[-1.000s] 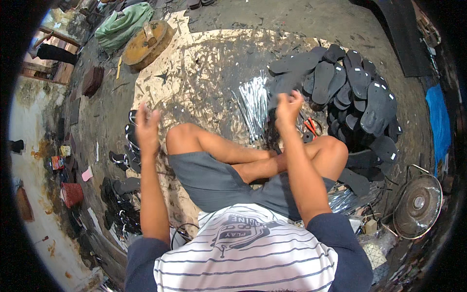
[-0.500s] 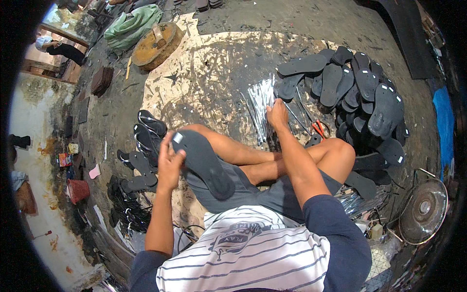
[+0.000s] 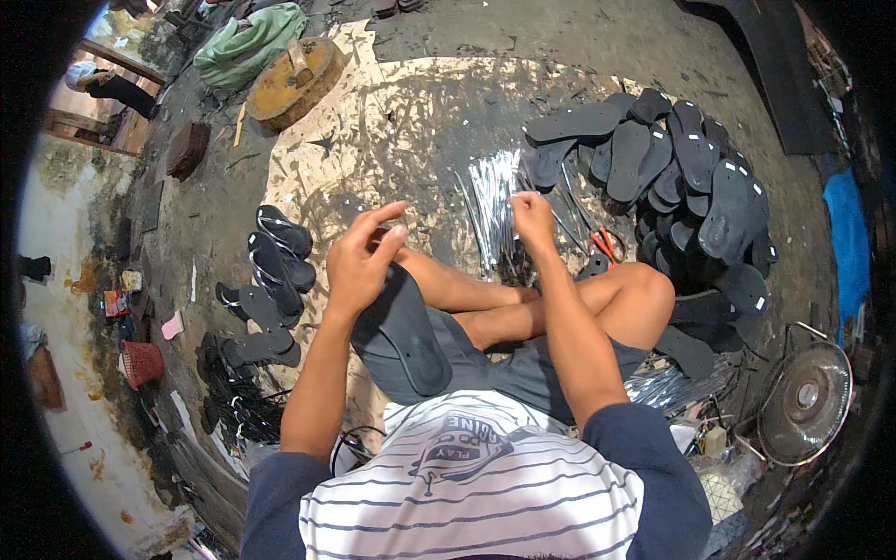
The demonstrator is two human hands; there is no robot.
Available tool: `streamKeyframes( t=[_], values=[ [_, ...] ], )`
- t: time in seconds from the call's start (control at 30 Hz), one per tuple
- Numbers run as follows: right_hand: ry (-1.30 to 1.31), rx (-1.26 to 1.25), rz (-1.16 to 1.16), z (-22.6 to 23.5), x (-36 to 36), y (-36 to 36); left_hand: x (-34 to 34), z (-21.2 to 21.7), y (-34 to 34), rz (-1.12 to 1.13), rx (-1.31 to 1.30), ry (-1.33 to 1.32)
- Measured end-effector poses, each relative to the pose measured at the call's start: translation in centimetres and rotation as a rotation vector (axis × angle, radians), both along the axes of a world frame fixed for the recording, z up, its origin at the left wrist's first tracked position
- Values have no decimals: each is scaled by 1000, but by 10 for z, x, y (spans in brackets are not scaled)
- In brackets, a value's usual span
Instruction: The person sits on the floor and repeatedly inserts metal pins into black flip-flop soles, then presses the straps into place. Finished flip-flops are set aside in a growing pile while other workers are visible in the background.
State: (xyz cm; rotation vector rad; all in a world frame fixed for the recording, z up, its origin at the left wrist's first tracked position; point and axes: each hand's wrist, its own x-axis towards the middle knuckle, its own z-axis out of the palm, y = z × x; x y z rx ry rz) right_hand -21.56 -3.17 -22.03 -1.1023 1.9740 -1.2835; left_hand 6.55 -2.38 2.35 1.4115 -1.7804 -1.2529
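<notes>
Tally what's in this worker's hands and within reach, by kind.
Dark sole held by left hand: 1
Pile of loose dark soles: 1
Bundle of clear sleeves at right hand: 1
Red-handled scissors: 1
Table fan: 1
Total: 5

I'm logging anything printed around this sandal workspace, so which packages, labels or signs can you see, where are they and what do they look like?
Small packet: on the floor at far left, boxy, red and blue.
White labels: small squares on black soles in the pile at upper right.
Shirt print: dark rounded emblem on the striped white shirt, bottom centre.
No screens or signs in view.
</notes>
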Motion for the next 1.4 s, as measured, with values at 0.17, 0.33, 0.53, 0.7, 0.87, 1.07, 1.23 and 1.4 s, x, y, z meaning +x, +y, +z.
streamKeyframes(
  t=[0.17, 0.33, 0.53, 0.7, 0.87, 1.07, 1.23, 1.4],
  values=[
    [-644, 56, 692, 127, 79, 54, -19, -41, -42, 167, 323, 268],
    [-425, 121, 823, 84, 37, -1, -2, -26, -47, 334, 61, 421],
    [745, 339, 176, -11, -30, -62, 9, -1, -10, 303, 125, 578],
    [640, 282, 174, -13, -41, -67, 4, 11, -2, 243, 157, 638],
    [-4, -231, 106, 65, -8, -67, -11, 10, -8, 140, 27, 409],
    [-247, -357, 299, 252, 57, 23, -44, 31, -3, 136, -22, 476],
    [-136, -492, 376, 282, 65, 52, -51, 36, 12, 110, 27, 735],
    [-47, -505, 418, 290, 67, 65, -51, 43, 21, 74, -35, 798]
  ],
)
